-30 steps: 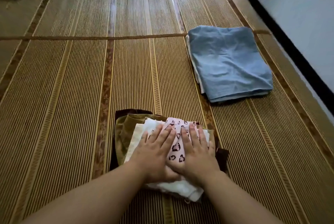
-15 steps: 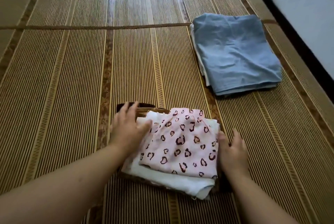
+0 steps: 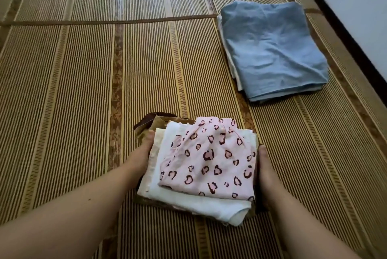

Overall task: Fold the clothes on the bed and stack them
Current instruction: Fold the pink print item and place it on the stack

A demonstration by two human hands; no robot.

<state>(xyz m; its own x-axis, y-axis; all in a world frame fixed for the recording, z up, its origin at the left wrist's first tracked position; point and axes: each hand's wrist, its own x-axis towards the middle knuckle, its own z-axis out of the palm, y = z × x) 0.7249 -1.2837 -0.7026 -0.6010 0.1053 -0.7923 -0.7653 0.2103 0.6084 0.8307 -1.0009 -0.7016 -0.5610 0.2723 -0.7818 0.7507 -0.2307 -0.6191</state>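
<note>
Left hand (image 3: 140, 155) and right hand (image 3: 264, 169) grip opposite sides of small folded stack (image 3: 196, 200) on striped bamboo mat (image 3: 69, 91); fingers tucked under, hidden. Top: pink heart-print garment (image 3: 209, 158), then white cloth (image 3: 188, 202), brown layers mostly covered. Blue folded pile (image 3: 272, 49) well apart, far right. No readable writing.

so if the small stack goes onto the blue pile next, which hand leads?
Right, probably. The right hand is at the stack's right edge, the side facing the blue pile, which lies ahead and right. The left hand grips the far side, so it would mainly support.
</note>
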